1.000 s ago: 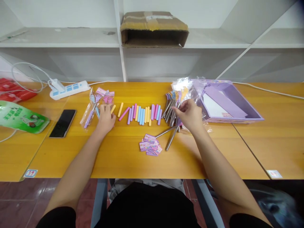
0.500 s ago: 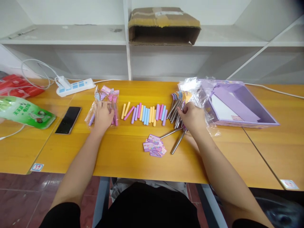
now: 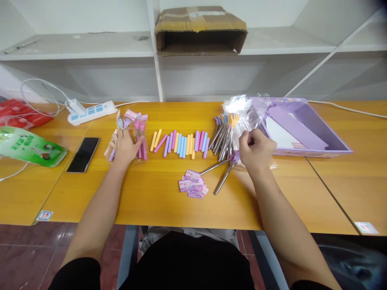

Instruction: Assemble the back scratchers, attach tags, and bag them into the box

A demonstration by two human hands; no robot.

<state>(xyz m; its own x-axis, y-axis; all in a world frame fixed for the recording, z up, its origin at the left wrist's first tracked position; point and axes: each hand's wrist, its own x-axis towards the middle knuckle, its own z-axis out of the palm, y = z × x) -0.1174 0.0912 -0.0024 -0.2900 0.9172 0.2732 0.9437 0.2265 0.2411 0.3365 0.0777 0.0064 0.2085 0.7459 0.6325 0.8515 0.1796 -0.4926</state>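
Observation:
My left hand (image 3: 123,147) rests on back scratchers in clear plastic sleeves (image 3: 143,145), its thumb apart from its fingers. Blue, purple and pink hand-shaped heads show beyond it. My right hand (image 3: 256,151) is curled closed over the clear plastic bags (image 3: 238,105), right of a bundle of metal back scratchers (image 3: 222,139); whatever its fingers may hold is hidden. Two more scratchers with purple heads (image 3: 223,179) lie apart, nearer me. A row of yellow, pink, blue and purple handle tubes (image 3: 183,146) lies between my hands. Small printed cards (image 3: 193,184) are piled in front.
An open purple box (image 3: 320,151) stands at right, with papers inside. A phone (image 3: 83,155), a green packet (image 3: 33,147), a red package (image 3: 24,114) and a white power strip (image 3: 92,113) with cables are at left. A cardboard box (image 3: 201,20) sits on the shelf above.
My right hand has moved right, away from the metal scratcher bundle, and curled tighter. My left hand stays on the sleeved scratchers, its thumb spread wider. The view has shifted slightly.

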